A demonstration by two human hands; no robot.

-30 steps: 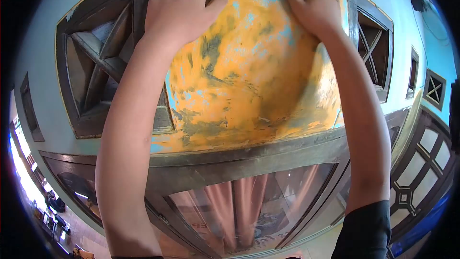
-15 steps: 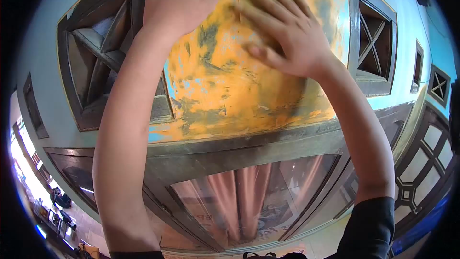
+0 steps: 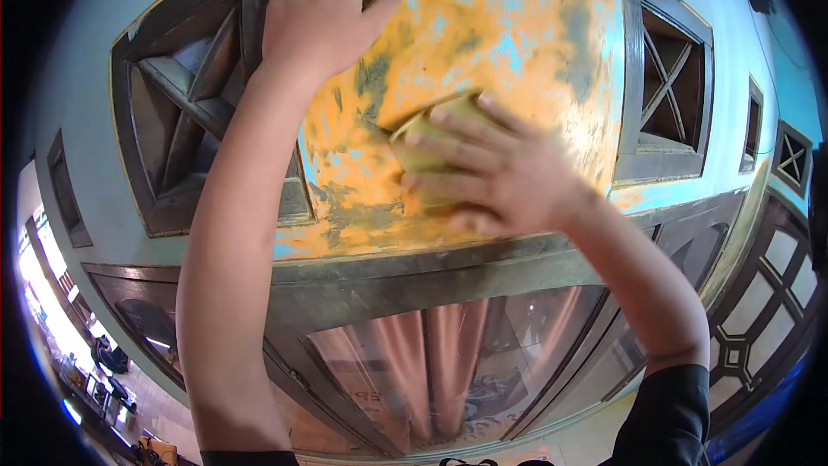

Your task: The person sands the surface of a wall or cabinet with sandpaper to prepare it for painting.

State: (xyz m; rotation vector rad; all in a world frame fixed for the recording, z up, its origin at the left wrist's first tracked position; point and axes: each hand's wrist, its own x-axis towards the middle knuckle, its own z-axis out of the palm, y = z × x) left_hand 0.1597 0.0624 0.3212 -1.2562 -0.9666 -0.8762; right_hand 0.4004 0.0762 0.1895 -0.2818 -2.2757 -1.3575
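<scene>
A patchy orange, dark-smeared and light-blue wall panel [image 3: 509,43] fills the upper middle. My right hand [image 3: 509,173], slightly blurred, presses a yellow-green sheet of sandpaper [image 3: 444,125] against its lower middle part. The fingers lie spread over the sheet, and one curled edge stands up at its upper left. My left hand [image 3: 323,13] rests flat and open higher up, beside the dark frame of the left vent [image 3: 185,99], its thumb apart over the panel. The upper view edge cuts off some of its fingertips.
A dark wooden vent with crossed slats [image 3: 671,78] sits right of the panel. Below runs a dark wooden beam [image 3: 414,272] above a glass pane [image 3: 457,362] with pinkish curtains behind it. Farther right stands a panelled door [image 3: 759,319]. Assorted items lie on the floor at lower left.
My right hand has slid down and slightly left across the panel with the sandpaper under it, turning more sideways. My left hand has stayed nearly in place.
</scene>
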